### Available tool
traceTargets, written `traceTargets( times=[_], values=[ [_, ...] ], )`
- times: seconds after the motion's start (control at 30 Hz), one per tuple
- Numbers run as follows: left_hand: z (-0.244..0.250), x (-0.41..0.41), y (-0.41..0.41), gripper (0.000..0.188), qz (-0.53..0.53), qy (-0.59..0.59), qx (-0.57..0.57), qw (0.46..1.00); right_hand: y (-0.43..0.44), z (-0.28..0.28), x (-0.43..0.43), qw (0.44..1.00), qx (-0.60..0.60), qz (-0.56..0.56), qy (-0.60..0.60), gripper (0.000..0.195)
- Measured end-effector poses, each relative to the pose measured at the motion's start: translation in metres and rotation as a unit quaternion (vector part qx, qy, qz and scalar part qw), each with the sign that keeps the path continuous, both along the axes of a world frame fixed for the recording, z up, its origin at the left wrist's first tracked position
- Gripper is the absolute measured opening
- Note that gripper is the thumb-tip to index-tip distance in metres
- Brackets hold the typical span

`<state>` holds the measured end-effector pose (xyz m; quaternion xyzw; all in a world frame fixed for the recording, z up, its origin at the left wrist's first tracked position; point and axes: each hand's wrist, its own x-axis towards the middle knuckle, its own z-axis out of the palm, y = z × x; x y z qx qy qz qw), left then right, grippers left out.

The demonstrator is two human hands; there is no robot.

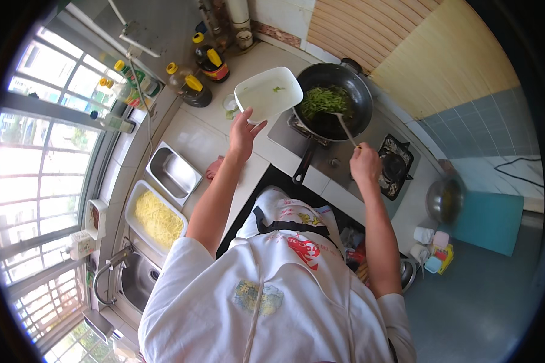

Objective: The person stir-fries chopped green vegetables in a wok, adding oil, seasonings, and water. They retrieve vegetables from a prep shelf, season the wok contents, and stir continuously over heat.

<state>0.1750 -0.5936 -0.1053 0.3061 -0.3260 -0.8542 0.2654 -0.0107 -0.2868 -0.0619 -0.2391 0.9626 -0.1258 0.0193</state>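
My left hand [245, 134] holds a white plastic tub [268, 93] by its near rim, tilted beside the wok, with a few green bits inside. A black wok [361, 102] sits on the left burner of the gas stove, its handle pointing towards me. Chopped green vegetables [324, 100] lie in the wok. My right hand [365, 165] is closed around the handle of a cooking utensil [345, 127], whose far end rests among the greens. Which kind of utensil it is, I cannot tell.
Dark sauce bottles [211, 63] stand at the back left. A steel pan [175, 172], a tub of yellow shreds [159, 218] and a sink [136, 281] line the left side. The second burner [394, 166] is right of the wok; a metal bowl [445, 199] stands farther right.
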Motion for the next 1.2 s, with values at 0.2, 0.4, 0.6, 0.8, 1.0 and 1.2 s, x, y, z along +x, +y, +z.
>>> traceTargets(
  times=[0.2, 0.4, 0.6, 0.8, 1.0, 1.2],
  values=[
    [0.0, 0.093, -0.003, 0.081, 0.047, -0.079, 0.059, 0.994, -0.001, 0.023, -0.033, 0.996, -0.084, -0.034, -0.006, 0.027],
    [-0.02, 0.106, -0.004, 0.077, 0.047, -0.133, 0.045, 0.989, -0.066, -0.018, -0.019, 0.998, -0.029, 0.04, 0.033, 0.029],
    [0.004, 0.061, -0.017, 0.063, 0.008, -0.157, -0.128, 0.979, -0.003, 0.028, 0.033, 0.998, -0.029, 0.045, 0.037, 0.027],
    [0.038, -0.027, -0.017, 0.055, -0.024, -0.208, -0.37, 0.905, 0.009, 0.021, 0.05, 0.999, -0.002, 0.021, 0.027, 0.026],
    [0.025, -0.01, -0.024, 0.048, 0.038, -0.044, -0.068, 0.996, 0.019, -0.018, 0.011, 0.977, -0.165, -0.113, -0.075, 0.03],
    [-0.04, 0.076, 0.002, 0.068, 0.12, -0.159, 0.079, 0.977, 0.005, -0.092, -0.039, 0.687, -0.495, -0.31, -0.434, 0.018]
  ],
)
